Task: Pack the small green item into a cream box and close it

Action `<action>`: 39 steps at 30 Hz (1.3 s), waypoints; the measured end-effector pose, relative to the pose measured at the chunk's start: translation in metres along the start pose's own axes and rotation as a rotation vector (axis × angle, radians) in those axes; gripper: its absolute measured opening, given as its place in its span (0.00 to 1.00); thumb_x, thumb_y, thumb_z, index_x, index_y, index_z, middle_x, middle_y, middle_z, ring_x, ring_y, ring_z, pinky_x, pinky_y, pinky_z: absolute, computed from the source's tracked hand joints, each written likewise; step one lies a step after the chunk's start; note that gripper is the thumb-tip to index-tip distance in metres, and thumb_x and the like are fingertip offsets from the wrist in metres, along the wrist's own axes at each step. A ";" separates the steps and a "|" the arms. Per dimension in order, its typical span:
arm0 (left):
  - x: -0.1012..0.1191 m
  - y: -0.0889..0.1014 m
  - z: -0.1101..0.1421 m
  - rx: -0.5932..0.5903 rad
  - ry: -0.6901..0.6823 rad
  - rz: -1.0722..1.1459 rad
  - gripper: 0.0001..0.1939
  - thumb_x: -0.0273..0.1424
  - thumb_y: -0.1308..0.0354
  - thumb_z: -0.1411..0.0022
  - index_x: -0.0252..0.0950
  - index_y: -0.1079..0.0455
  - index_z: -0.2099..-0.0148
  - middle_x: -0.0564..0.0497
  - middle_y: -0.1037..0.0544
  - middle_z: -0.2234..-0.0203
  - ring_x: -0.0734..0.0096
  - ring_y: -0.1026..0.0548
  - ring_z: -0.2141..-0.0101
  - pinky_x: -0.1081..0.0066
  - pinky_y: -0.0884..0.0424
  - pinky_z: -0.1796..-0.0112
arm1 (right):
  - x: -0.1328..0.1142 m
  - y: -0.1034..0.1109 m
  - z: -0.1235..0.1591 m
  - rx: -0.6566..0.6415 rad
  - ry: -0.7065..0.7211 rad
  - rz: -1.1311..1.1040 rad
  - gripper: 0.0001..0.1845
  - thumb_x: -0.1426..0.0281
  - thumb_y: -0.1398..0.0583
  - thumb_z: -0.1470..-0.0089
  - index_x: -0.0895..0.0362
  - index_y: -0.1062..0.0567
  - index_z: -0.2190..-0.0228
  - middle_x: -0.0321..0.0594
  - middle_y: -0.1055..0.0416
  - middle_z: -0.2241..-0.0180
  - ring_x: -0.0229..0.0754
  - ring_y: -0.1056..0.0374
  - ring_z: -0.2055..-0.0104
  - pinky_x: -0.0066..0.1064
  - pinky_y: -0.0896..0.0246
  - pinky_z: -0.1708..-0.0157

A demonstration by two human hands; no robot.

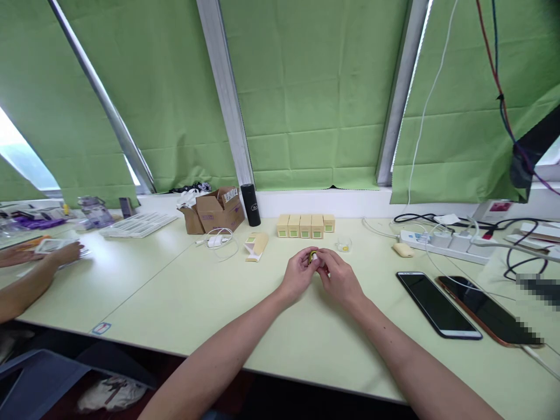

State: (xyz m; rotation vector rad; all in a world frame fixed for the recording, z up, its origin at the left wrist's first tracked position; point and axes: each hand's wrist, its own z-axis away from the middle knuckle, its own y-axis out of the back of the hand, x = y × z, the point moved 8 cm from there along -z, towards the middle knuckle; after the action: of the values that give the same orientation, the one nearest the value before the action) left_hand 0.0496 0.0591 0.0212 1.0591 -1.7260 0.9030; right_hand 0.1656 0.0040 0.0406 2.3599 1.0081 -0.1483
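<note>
My left hand [298,274] and my right hand [342,279] meet above the table, both closed around a small round yellow-green and white object [313,256]. Fingers cover most of it, so its kind does not show. Just beyond my right hand stands a small clear plastic container [343,245] with something yellow in it. Behind the hands is a row of small kraft boxes [294,226] with green square labels. An unfolded kraft box [256,246] lies to the left of my hands.
Two phones [438,304] lie at the right, near a white power strip [452,244] with tangled cables. At the back stand an open cardboard box [221,213] and a black bottle [250,205]. A white charger [217,240] rests before them. Another person's hands [65,254] work at far left.
</note>
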 end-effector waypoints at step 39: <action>0.005 0.037 -0.008 0.155 -0.064 -0.263 0.17 0.36 0.40 0.33 0.38 0.29 0.44 0.41 0.18 0.50 0.70 0.20 0.64 0.70 0.25 0.66 | 0.032 0.000 0.000 0.018 -0.570 -0.514 0.25 0.54 0.38 0.40 0.52 0.32 0.46 0.47 0.21 0.53 0.43 0.28 0.64 0.37 0.31 0.63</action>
State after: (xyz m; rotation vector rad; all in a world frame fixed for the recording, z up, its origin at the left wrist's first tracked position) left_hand 0.0171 0.0781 0.0235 1.3943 -1.5408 0.8525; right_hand 0.1884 0.0237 0.0310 1.8429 1.2749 -0.9615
